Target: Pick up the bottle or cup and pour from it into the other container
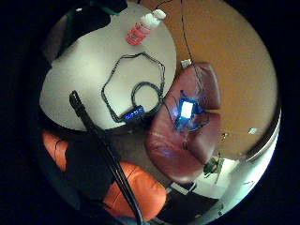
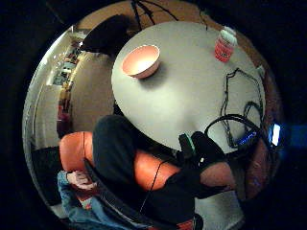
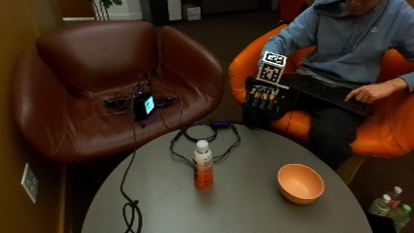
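The gloved right hand (image 3: 264, 99) hung open and empty at the bench's (image 3: 259, 204) far edge, well apart from the upright bottle (image 3: 203, 171), the bowl (image 3: 300, 183) beside it.

Outside view: high, across the round table (image 3: 259, 204), looking down and toward the seated person; takes in the brown armchair (image 3: 97, 97), the orange chair (image 3: 259, 63) and the gloved right hand (image 3: 265, 99) beyond the table's far edge.

Thumb-side palm view: well above the table (image 2: 192, 96), looking down; catches the bowl (image 2: 140, 61), the bottle (image 2: 224, 44) and the person's lap.

Little-finger-side palm view: also high, turned toward the brown armchair (image 1: 187, 126) and floor; only part of the table (image 1: 93, 70) shows.

All three views share the bottle (image 3: 203, 165) (image 1: 143, 28) and the tabletop. The bowl (image 3: 300, 183) shows in just two.
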Motion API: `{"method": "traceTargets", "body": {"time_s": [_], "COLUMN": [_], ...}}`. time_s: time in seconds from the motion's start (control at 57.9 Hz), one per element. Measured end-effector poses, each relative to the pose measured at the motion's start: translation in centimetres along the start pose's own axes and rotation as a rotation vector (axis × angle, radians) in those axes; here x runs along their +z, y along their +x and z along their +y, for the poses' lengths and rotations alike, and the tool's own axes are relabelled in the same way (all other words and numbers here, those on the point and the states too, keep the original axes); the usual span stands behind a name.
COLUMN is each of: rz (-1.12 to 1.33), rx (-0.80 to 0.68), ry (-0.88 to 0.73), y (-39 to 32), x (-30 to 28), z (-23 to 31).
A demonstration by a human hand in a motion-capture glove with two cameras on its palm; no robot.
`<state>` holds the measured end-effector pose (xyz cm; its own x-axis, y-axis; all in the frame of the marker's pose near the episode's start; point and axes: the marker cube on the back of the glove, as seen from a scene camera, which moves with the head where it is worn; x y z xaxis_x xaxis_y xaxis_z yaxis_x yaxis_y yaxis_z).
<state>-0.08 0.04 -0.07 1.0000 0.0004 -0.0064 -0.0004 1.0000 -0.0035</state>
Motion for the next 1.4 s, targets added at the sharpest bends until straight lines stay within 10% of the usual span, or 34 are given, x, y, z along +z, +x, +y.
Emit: {"method": "traceTargets", "body": {"time_s": [1.4], "rz": [-0.057], "rx": [0.175], "ry": [0.063], "y": [-5.1], "x": [-5.1], "z": [-17.5]}}
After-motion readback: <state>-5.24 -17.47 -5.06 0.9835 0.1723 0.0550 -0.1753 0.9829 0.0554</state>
